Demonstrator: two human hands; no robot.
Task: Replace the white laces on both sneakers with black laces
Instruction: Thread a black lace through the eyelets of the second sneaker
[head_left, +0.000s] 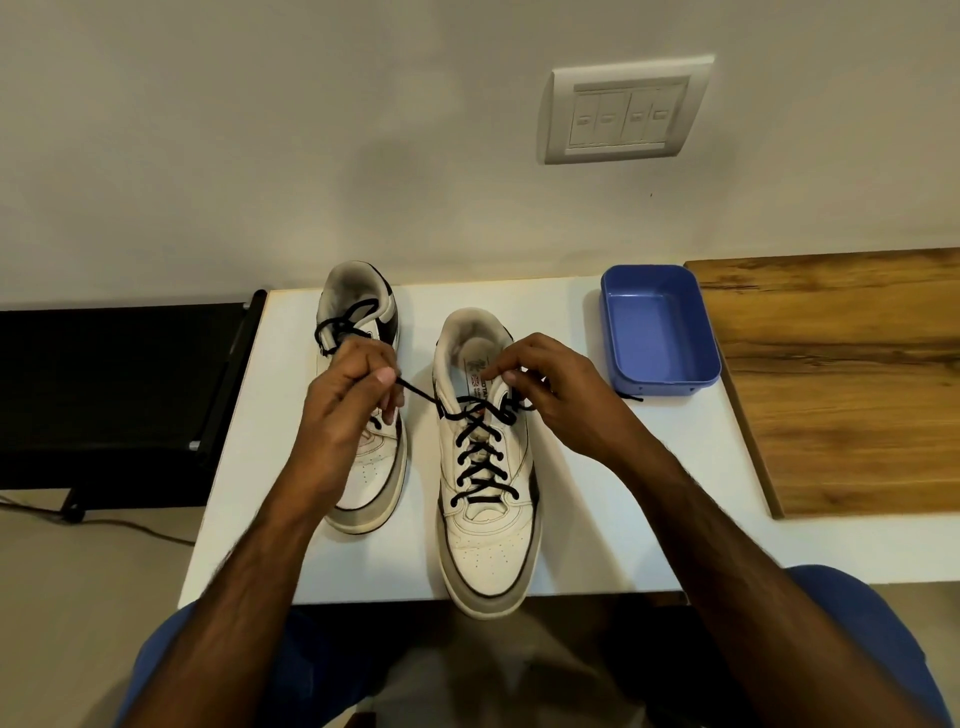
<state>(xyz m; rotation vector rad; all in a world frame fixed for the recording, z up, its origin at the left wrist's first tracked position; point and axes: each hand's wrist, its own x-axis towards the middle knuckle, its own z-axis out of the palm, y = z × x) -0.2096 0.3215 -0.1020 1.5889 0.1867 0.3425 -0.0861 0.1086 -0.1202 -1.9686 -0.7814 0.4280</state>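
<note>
Light: soft, even, indoor; wall (311, 156) dim grey.
Shadows: faint, beside shoes (488, 467).
Glare: none.
Focus: sharp centre.
Edges: wide-angle bending, arms stretched.

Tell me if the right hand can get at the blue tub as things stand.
Probably yes, once it lets go: the right hand pinches the black lace on the near sneaker, and only bare white table lies between it and the blue tub.

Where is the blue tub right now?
In the head view, the blue tub sits on the white table at its far right, against the wall, between the nearer sneaker and the wooden board.
</note>
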